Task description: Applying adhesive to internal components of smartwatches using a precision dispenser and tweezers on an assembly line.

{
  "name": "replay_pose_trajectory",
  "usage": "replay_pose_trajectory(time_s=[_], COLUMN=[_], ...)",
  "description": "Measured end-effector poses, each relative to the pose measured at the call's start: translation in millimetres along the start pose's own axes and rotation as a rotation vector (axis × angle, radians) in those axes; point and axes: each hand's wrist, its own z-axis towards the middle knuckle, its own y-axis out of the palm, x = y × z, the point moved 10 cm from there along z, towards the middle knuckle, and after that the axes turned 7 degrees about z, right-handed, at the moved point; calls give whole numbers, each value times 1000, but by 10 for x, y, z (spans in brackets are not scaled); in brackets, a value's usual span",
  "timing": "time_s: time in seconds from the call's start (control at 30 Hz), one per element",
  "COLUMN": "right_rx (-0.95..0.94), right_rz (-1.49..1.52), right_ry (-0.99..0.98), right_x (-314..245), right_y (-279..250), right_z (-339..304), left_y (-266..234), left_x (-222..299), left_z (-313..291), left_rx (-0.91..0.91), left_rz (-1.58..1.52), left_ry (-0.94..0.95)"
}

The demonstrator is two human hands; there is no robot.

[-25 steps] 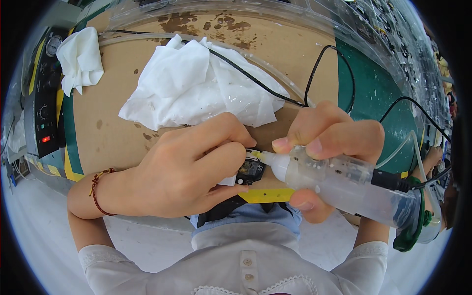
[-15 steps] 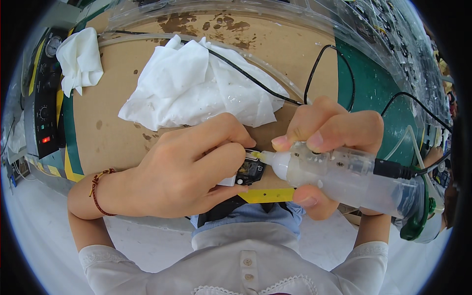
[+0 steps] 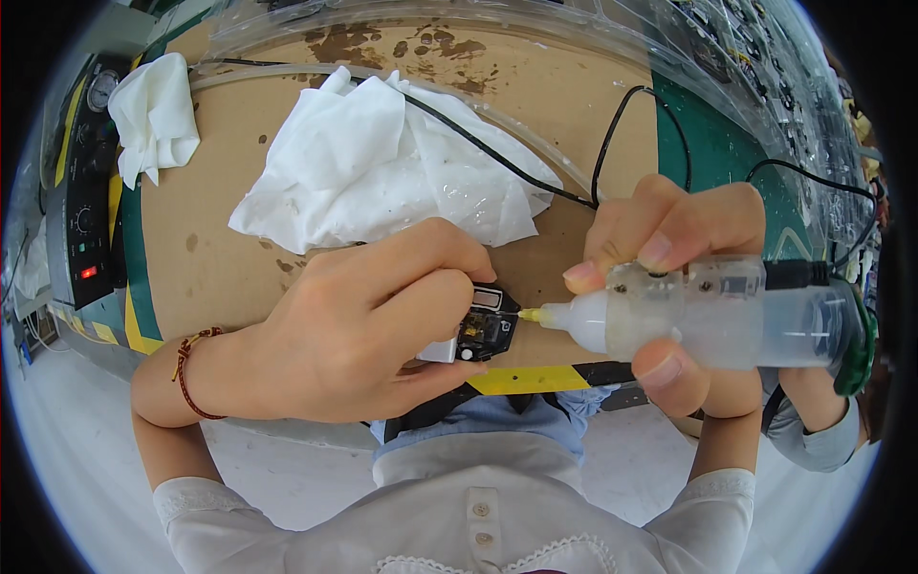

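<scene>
Now the right hand [image 3: 688, 287], fingers wrapped around the clear dispenser [image 3: 727, 320], has tilted it level, its tip just meeting the small black part [image 3: 488, 330] pinched in the left hand [image 3: 363, 325]. Beyond the knuckles lie a crumpled white cloth [image 3: 382, 163] and black cable [image 3: 612, 143], neither obstructing.

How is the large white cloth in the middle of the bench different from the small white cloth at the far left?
The large cloth is spread wide and crumpled on the brown bench top; the small cloth is bunched and hangs over the bench's left edge. A black cable crosses the large cloth; none crosses the small cloth. The large cloth lies nearer the left hand. Both are white and creased.
</scene>
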Motion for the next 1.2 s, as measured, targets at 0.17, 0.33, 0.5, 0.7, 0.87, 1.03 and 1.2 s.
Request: replay_pose_trajectory(time_s=[0.17,0.33,0.5,0.7,0.87,1.03,1.2], right_rx=[-27,-132,-85,292,272,51,154], right_rz=[-48,-68,-21,-39,-127,-383,-337], right_ry=[-87,-70,-62,-191,-172,-206,-156], right_x=[-57,-20,-9,-148,-107,-66,-59], right_y=[64,135,75,-287,-264,-162,-215], right_z=[-19,-6,-11,51,70,-36,-66], left_y=[6,19,7,-128,-446,-893,-1454], left_x=[29,27,11,103,331,214,-366], left_z=[18,-6,0,21,-109,-242,-23], left_rx=[9,16,11,35,285,643,744], left_rz=[-17,-29,-44,-12,26,231,248], left_ry=[27,27,32,107,343,192,-250])
